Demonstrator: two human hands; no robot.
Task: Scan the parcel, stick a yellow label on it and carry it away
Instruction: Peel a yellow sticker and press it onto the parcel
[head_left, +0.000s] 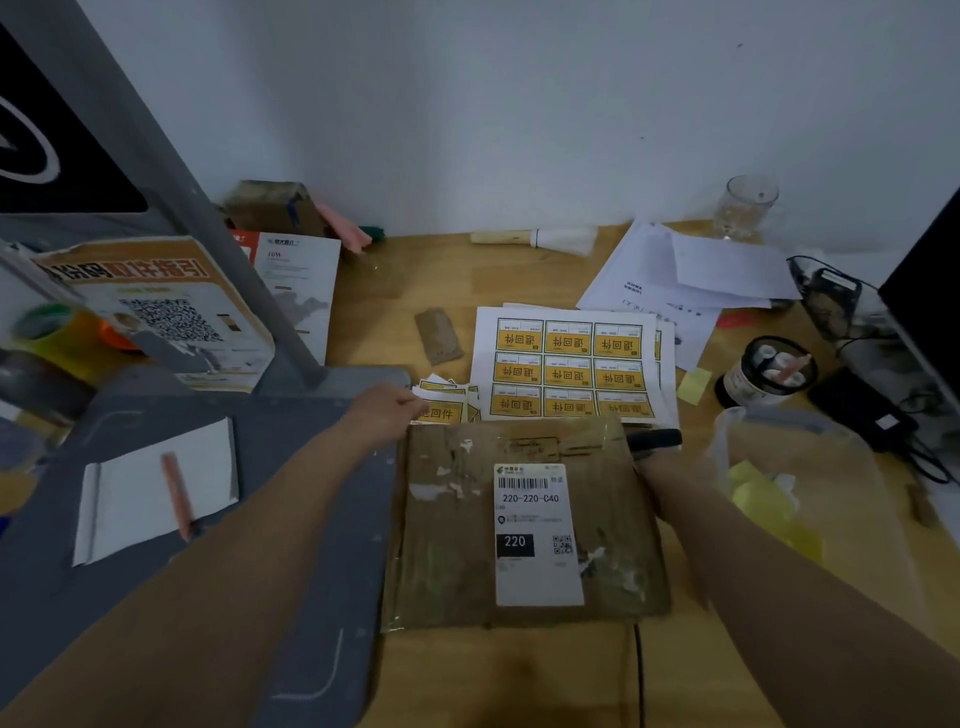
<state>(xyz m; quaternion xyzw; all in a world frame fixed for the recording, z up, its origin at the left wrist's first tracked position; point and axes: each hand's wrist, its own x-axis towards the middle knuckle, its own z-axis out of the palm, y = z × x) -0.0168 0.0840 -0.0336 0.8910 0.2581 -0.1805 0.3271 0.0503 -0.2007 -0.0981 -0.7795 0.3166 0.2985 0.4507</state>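
A: Where is the parcel (524, 519) now?

B: It lies flat on the wooden desk (519, 675), a little below the centre of the view, with its white shipping label (537, 535) facing up. The loose yellow labels (441, 408) are in a small heap just beyond its far left corner, at about 11 o'clock from the parcel. The full sheet of labels (569, 364) is at 12 o'clock.

A: And the hands?

B: The left hand (387, 410) reaches to the heap, and its fingertips seem closed together on the edge of one yellow label. I think it is picking one up. The right hand (649, 462) is at the parcel's far right corner, at 2 o'clock, touching the edge. It is blurred, so I cannot tell how its fingers are set.

A: How to do this step well?

B: I would take only one label, because they overlap and two may come together. Keep the right hand holding the parcel so it does not slide. Put the yellow label on bare cardboard, for example left of the shipping label, and do not cover the barcode. The surface has torn tape, so press firmly on a smooth part.
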